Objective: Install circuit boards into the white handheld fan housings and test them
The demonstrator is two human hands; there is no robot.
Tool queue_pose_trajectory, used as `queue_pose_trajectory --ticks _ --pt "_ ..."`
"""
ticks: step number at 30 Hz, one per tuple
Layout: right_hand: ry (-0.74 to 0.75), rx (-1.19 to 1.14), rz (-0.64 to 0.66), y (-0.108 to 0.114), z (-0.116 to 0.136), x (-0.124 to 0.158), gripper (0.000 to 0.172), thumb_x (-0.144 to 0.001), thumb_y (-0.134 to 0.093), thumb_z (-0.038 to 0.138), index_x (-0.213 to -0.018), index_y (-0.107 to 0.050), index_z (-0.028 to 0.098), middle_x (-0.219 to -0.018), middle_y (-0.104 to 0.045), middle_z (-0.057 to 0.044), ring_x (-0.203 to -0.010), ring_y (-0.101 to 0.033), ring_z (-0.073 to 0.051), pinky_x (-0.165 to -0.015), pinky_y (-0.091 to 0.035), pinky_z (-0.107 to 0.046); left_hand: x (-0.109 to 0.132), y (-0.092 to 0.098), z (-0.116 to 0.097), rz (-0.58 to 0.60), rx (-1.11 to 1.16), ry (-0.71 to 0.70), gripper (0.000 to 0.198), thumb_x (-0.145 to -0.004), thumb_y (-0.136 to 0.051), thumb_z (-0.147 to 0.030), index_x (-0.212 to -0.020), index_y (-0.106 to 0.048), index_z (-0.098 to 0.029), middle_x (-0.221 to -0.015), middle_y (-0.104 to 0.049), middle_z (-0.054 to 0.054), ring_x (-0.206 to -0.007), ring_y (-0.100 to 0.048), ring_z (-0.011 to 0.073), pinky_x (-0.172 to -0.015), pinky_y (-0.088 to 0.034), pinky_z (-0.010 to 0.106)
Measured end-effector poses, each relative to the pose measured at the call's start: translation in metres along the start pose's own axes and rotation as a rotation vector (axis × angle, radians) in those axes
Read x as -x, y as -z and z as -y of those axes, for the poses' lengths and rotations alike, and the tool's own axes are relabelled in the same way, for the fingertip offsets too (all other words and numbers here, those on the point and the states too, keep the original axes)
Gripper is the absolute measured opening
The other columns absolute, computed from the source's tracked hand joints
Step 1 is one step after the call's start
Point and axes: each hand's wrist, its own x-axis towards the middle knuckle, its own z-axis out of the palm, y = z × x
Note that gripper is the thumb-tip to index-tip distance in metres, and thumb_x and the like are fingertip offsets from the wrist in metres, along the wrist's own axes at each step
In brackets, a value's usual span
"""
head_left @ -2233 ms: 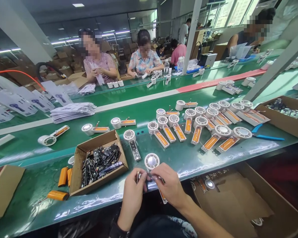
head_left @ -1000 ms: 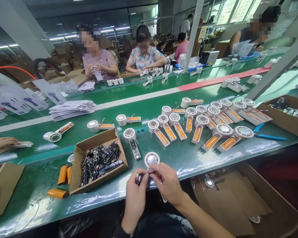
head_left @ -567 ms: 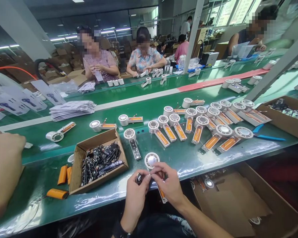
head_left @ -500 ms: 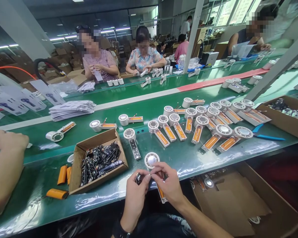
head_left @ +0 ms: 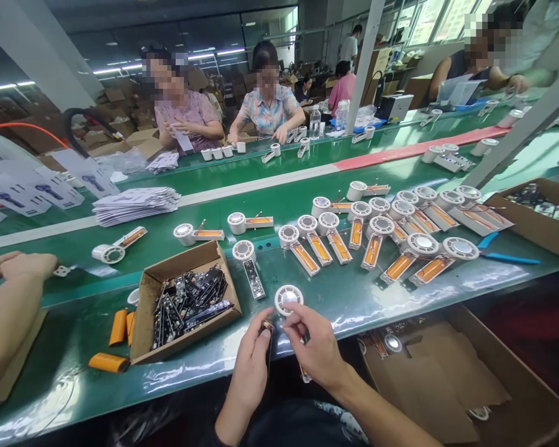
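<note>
My left hand (head_left: 249,363) is closed on a narrow dark circuit board (head_left: 269,351), seen nearly edge-on between thumb and fingers. My right hand (head_left: 317,347) sits just to the right, thumb and fingertips curled close together; whatever they pinch is too small to make out. Just beyond both hands lies a white handheld fan body (head_left: 289,300), its round head toward the conveyor. My right hand covers most of its handle, and only the near end shows below the fingers. Another fan body (head_left: 253,278) with a dark board in its handle lies to the left.
A cardboard box of circuit boards (head_left: 140,344) stands left, beside orange battery cells (head_left: 108,362). Several fan bodies with orange cells (head_left: 335,239) and blue-handled pliers (head_left: 512,257) lie right. An open carton (head_left: 531,397) is below the edge. A co-worker's arm (head_left: 21,298) reaches in left.
My hands have moved apart at the fingertips, and the board in my left hand has turned edge-on. Across the line, a co-worker has set down a white part and spread both hands.
</note>
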Motion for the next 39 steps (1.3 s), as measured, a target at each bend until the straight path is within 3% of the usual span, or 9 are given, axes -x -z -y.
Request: queue_pose_trajectory --ticks 4,8,12,18,23,28,39 --pt "0.026 0.014 0.025 -0.003 0.001 0.000 0.032 -0.083 -0.052 0.006 -0.111 -0.059 0.020 -0.070 -0.066 0.001 -0.059 -0.056 -0.015 -0.060 -0.049 -0.027 0.000 -0.003 -0.001 -0.036 -0.056 -0.064 0.025 -0.080 -0.059 -0.036 -0.092 -0.069 -0.018 -0.099 -0.072 0.011 -0.095 -0.064 0.0269 -0.089 -0.047 0.039" --pt "0.012 0.001 0.012 -0.002 0.000 0.000 0.021 -0.086 -0.054 0.008 -0.099 -0.064 0.020 -0.072 -0.068 -0.001 -0.060 -0.058 -0.015 -0.059 -0.049 -0.026 0.001 -0.007 -0.005 -0.104 -0.011 -0.057 0.023 -0.079 -0.062 -0.033 -0.091 -0.072 -0.017 -0.096 -0.074 0.011 -0.093 -0.067 0.0271 -0.088 -0.049 0.039" --pt "-0.024 -0.005 -0.017 -0.001 0.000 -0.001 0.015 -0.086 -0.055 0.009 -0.088 -0.066 0.019 -0.069 -0.067 -0.001 -0.060 -0.059 -0.015 -0.057 -0.049 -0.025 0.005 -0.008 -0.007 -0.040 0.071 -0.023 0.024 -0.078 -0.067 -0.033 -0.093 -0.074 -0.016 -0.099 -0.075 0.011 -0.094 -0.068 0.0273 -0.088 -0.051 0.037" --pt "-0.058 -0.005 -0.047 0.000 -0.001 -0.001 0.019 -0.083 -0.055 0.006 -0.095 -0.064 0.019 -0.072 -0.070 -0.001 -0.059 -0.061 -0.014 -0.057 -0.052 -0.023 0.009 -0.009 -0.003 0.100 0.369 0.079 0.034 -0.080 -0.070 -0.038 -0.108 -0.074 -0.019 -0.111 -0.073 0.011 -0.105 -0.066 0.0266 -0.094 -0.051 0.037" --pt "-0.022 0.043 -0.058 0.000 -0.004 0.000 0.022 -0.085 -0.054 0.007 -0.102 -0.062 0.019 -0.071 -0.069 0.000 -0.058 -0.060 -0.014 -0.057 -0.052 -0.025 0.008 -0.010 0.000 0.085 0.610 0.196 0.034 -0.072 -0.079 -0.032 -0.103 -0.075 -0.017 -0.102 -0.075 0.012 -0.098 -0.069 0.0281 -0.085 -0.056 0.040" --pt "0.076 0.119 -0.035 -0.001 -0.007 0.002 0.030 -0.090 -0.047 0.008 -0.115 -0.060 0.019 -0.076 -0.069 -0.003 -0.067 -0.061 -0.019 -0.066 -0.051 -0.032 0.008 -0.010 -0.001 0.071 0.586 0.195 0.032 -0.070 -0.082 -0.030 -0.098 -0.075 -0.016 -0.096 -0.075 0.010 -0.087 -0.070 0.0240 -0.079 -0.058 0.037" --pt "0.278 0.293 0.027 0.003 -0.001 -0.004 0.037 -0.096 -0.039 0.007 -0.132 -0.047 0.014 -0.077 -0.066 -0.005 -0.065 -0.057 -0.020 -0.059 -0.047 -0.032 0.007 -0.010 -0.004 0.034 0.433 0.171 0.036 -0.066 -0.083 -0.036 -0.095 -0.077 -0.015 -0.088 -0.075 0.009 -0.070 -0.066 0.0175 -0.063 -0.057 0.028"
